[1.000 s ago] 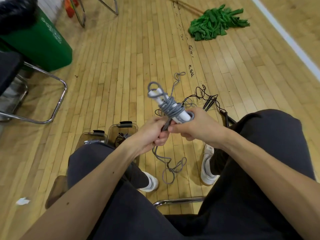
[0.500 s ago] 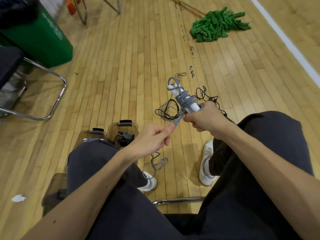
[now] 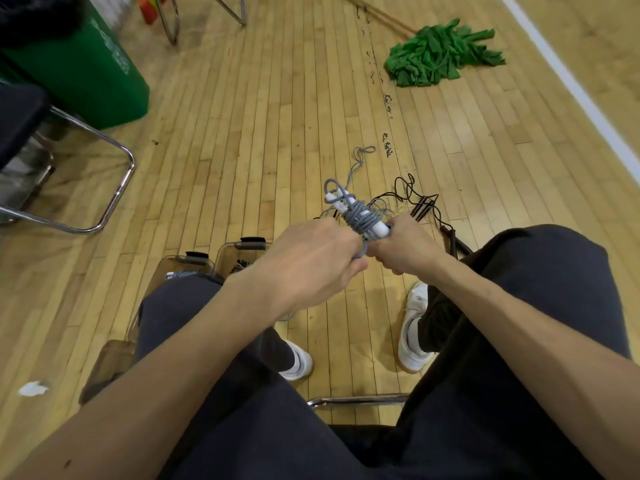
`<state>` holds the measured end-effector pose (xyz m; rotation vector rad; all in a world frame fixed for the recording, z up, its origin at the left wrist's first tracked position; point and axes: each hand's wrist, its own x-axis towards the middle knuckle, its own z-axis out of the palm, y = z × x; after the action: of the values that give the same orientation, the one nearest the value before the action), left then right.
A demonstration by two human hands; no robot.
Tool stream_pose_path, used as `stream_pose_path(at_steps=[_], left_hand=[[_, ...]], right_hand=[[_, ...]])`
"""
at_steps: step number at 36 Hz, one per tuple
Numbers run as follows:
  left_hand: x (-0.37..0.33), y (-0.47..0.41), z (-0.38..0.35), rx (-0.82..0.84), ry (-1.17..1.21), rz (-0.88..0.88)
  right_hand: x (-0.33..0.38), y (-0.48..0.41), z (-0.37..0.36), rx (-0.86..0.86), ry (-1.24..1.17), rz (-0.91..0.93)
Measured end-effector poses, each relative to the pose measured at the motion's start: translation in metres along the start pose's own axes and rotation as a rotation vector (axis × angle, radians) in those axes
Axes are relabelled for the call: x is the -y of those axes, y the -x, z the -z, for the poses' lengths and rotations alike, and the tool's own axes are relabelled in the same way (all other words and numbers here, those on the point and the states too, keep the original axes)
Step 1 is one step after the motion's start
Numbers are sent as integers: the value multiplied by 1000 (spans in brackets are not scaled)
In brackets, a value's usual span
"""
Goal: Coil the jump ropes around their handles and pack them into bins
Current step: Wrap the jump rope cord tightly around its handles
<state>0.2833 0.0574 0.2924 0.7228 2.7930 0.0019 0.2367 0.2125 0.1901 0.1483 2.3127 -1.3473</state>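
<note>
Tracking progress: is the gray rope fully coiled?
Partly: gray rope wraps the white handles, but a loose length trails across the floor.

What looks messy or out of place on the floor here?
A green mop lies splayed at upper right, a white scrap sits at lower left, and a black jump rope lies tangled on the floor.

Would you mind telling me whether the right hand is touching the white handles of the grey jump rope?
Touching. The head view shows the right hand gripping the near end of the white handles.
</note>
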Motion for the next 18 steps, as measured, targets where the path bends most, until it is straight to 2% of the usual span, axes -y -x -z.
stream_pose_path(at_steps=[4, 7, 10, 18], left_hand=[[7, -6, 12, 37, -72, -55], [12, -13, 15, 52, -111, -131], [15, -19, 19, 57, -151, -183], [14, -38, 25, 82, -148, -170]], right_hand=[[3, 7, -3, 208, 141, -86], [7, 14, -4, 377, 135, -145], [8, 19, -5, 469, 196, -149], [7, 24, -4, 625, 346, -159]])
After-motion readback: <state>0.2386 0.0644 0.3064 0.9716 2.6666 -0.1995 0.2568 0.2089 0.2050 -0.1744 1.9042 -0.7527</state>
